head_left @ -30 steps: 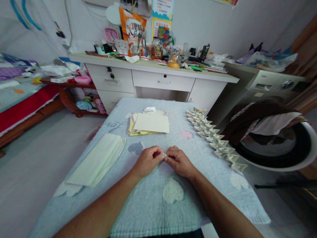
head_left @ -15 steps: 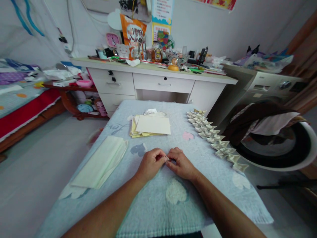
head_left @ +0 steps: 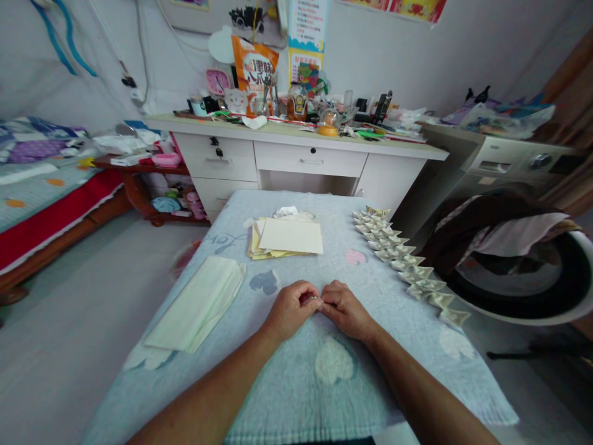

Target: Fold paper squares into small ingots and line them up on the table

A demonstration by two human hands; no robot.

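Note:
My left hand [head_left: 291, 310] and my right hand [head_left: 346, 310] meet over the middle of the cloth-covered table, fingertips touching. Both are closed in a pinch on a small pale piece of paper [head_left: 311, 299]; only a sliver of it shows, and the fingers hide its shape. Beyond the hands lies a stack of cream and yellow paper sheets [head_left: 291, 236]. Off to the left is a folded pale green sheet [head_left: 194, 306]. Several folded paper pieces [head_left: 410, 261] with pointed tips stand in a slanting row along the right side.
A light blue patterned cloth [head_left: 278, 395] covers the table. Crumpled white tissue [head_left: 286, 211] sits behind the stack. Past the table stands a white desk [head_left: 310, 157] loaded with clutter. A washing machine [head_left: 509, 154] with clothes in its open door is at right, a bed [head_left: 60, 191] at left.
The whole view has shifted slightly, so everything appears a little farther right and lower. My right fingers have closed in nearer to the left fingertips; both hands still pinch the paper.

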